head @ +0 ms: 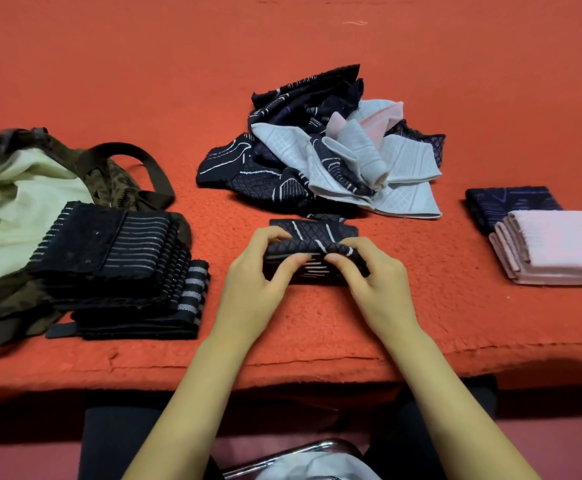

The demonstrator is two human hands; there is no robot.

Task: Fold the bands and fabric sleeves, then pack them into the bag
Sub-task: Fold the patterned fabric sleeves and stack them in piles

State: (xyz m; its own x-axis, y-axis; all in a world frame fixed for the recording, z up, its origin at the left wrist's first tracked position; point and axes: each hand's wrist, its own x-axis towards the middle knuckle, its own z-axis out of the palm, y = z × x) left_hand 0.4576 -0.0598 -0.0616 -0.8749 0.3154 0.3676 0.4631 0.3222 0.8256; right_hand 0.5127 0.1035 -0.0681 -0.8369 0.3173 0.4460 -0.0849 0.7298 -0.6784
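While the left hand [251, 271] and right hand [376, 282] are gripping a dark patterned sleeve [314, 237] between curled fingers and thumbs, they are covering its near fold. It is lying near the front edge, before a pile of unfolded sleeves [324, 147] too tangled to count. The camouflage bag [16, 188] is running off the left border, a stack of striped bands [116, 251] overlapping it. Folded pink sleeves [559, 247] are being clipped at the right, half hiding a navy sleeve [511, 202]. An orange cover [317, 39] is filling the background.
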